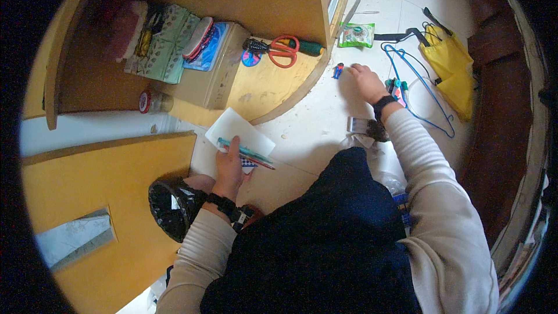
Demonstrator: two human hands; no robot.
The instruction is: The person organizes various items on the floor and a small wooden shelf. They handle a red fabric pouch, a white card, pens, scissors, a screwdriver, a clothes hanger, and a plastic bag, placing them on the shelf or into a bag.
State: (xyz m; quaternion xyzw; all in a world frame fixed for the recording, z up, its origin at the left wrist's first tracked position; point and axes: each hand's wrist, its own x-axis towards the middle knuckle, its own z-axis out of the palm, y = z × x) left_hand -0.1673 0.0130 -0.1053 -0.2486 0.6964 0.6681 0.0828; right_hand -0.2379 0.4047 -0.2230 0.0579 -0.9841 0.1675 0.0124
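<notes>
My left hand (229, 165) grips several pens (246, 151), with the thumb laid across them. A white sheet or pad of paper (239, 128) extends beyond the same hand, and a blue-and-white checked item (248, 165) shows beneath the pens. Over the pale tiled floor, my right hand (368, 82) reaches forward with nothing visible in it. Just left of its fingertips lies a small red-and-blue toy figure (338, 71), apart from the hand. Close to the right wrist are a blue plastic clothes hanger (425, 91) and small teal-and-pink items (397, 89).
Red-handled scissors (284, 51) lie on a curved wooden shelf (279, 91) beside a cardboard box (222, 74) and a glass jar (162, 102). A green packet (357, 35) and a yellow bag (449, 67) rest on the floor. A black-lined bin (168, 209) stands left.
</notes>
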